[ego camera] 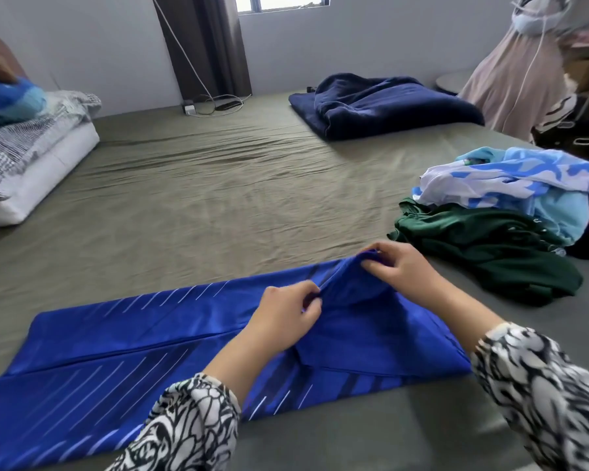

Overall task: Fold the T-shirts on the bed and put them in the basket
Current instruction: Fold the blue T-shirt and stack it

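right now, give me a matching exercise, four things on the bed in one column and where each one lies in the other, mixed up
Things:
1. blue striped T-shirt
2. green garment
3. navy blanket
4. striped pillow

Places:
A. far side of the bed, below the window
B. left edge of the bed
C. spread flat nearest the person, pinched by both hands
D. right side, under the light blue and white clothes

Pairs: 1-C, 2-D, 3-A, 4-B

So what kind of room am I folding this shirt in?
Most likely a bedroom: a wide bed under an olive sheet, stacked pillows at the left, and a curtained window behind.
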